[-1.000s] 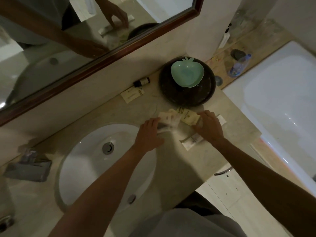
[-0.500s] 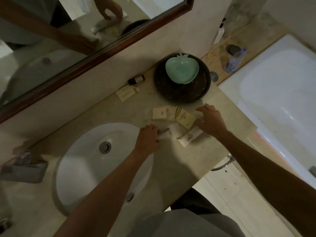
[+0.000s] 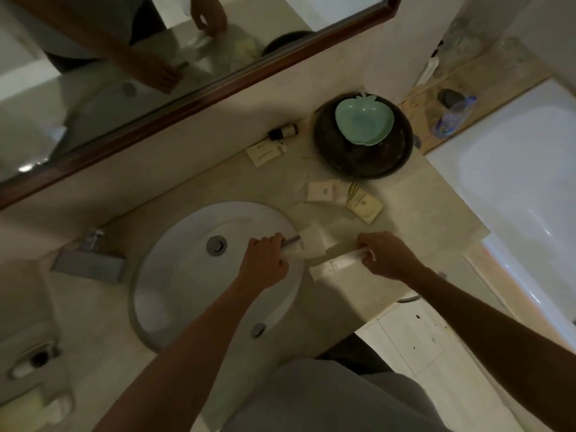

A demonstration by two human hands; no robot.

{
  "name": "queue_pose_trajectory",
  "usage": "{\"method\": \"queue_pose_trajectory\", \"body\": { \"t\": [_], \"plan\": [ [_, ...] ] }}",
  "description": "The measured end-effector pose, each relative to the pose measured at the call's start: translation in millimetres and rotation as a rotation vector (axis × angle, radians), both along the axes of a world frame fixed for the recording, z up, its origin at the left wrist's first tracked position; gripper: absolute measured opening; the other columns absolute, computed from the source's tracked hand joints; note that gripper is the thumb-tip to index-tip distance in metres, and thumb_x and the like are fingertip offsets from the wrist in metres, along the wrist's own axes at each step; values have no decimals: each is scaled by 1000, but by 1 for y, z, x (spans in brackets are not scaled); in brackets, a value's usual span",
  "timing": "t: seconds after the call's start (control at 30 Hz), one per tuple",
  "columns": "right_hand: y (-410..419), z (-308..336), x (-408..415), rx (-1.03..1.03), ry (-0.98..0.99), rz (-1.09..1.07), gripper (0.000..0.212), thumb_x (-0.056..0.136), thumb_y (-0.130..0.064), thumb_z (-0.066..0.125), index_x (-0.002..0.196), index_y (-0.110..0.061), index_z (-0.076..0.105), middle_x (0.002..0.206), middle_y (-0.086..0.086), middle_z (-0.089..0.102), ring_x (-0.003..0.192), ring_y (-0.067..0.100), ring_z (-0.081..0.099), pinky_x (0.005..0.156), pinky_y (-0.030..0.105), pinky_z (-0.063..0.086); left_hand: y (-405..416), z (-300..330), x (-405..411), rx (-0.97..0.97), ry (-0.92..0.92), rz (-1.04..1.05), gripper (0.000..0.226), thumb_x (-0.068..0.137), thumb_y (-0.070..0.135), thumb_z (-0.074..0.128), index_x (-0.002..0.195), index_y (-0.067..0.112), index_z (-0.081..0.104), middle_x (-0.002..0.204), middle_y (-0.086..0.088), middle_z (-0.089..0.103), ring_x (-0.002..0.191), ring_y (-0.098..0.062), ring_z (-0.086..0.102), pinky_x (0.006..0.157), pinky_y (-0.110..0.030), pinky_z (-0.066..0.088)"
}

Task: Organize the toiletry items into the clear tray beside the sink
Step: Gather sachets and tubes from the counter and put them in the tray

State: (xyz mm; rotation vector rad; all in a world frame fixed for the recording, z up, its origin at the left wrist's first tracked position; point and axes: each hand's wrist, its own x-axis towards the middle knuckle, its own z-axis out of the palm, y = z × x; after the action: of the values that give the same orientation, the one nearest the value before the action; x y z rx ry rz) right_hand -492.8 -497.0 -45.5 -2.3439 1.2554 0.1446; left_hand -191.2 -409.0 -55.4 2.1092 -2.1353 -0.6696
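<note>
Dim light is falling over a beige stone tabletop (image 3: 414, 219) with a white oval sink (image 3: 187, 275) set into it, a dark-framed mirror (image 3: 156, 73) running along the wall behind and a white bathtub (image 3: 523, 169) lying off to my right.

My left hand (image 3: 265, 260) is hovering over the sink's right rim, its fingers (image 3: 274, 241) curling closed around a small item with a dark grey end (image 3: 293, 240) sticking out toward a white sachet (image 3: 311, 244); I cannot tell whether the two are one piece.

My right hand (image 3: 386, 257) is resting on the tabletop just beside it, fingers bending down and pinching the end of a white tube (image 3: 336, 265) that is lying flat, pointing toward my left hand.

Farther back, a small cluster of pale boxes (image 3: 321, 191) and a cream packet (image 3: 364, 207) are lying loose, near a round dark tray (image 3: 361, 160) that is carrying a green apple-shaped dish (image 3: 364, 120). Nothing else is showing on the tray or in the dish. Against the wall, left of the tray, a little dark-capped bottle (image 3: 283, 132) is lying on its side, with another flat box (image 3: 265, 152) just in front of it.

A grey holder (image 3: 88, 266) is sitting left of the sink.
</note>
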Motion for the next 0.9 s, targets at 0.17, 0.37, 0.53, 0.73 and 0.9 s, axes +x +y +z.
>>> {"method": "queue_pose_trajectory", "body": {
  "t": [0.17, 0.37, 0.53, 0.73, 0.9],
  "plan": [
    [60, -3, 55, -22, -18, 88, 16, 77, -18, 59, 91, -21, 67, 80, -3, 66, 74, 16, 60, 78, 34, 48, 53, 8, 53, 52, 1, 67, 32, 78, 32, 58, 104, 18, 46, 90, 0, 57, 85, -25, 57, 84, -40, 38],
    [149, -24, 79, 59, -103, 197, 17, 77, -22, 54, 87, -23, 68, 88, -9, 58, 82, 3, 47, 78, 32, 50, 107, 9, 84, 27, 17, 126, 29, 79, 34, 59, 100, 19, 47, 94, 0, 59, 88, -24, 57, 85, -38, 35],
    [140, -25, 89, -96, -103, 52, 25, 71, -22, 66, 96, -24, 65, 100, -3, 58, 88, 14, 54, 77, 40, 49, 123, 14, 80, 19, 41, 93, 30, 77, 34, 57, 100, 19, 47, 96, -1, 59, 89, -25, 56, 84, -40, 36],
    [53, 4, 104, -225, -44, -67, 20, 77, -23, 67, 96, -19, 67, 103, 5, 59, 93, 26, 56, 77, 42, 48, 81, 28, 46, 28, 56, 53, 32, 77, 34, 55, 104, 20, 45, 98, 0, 57, 88, -23, 54, 84, -40, 36],
    [-8, 11, 94, -255, -30, -323, 24, 78, -20, 65, 101, -14, 67, 105, 8, 60, 92, 28, 58, 78, 44, 52, 43, 31, 14, 15, 48, 50, 35, 77, 35, 57, 107, 19, 45, 100, 0, 56, 90, -23, 54, 84, -39, 35]
  ]
}}
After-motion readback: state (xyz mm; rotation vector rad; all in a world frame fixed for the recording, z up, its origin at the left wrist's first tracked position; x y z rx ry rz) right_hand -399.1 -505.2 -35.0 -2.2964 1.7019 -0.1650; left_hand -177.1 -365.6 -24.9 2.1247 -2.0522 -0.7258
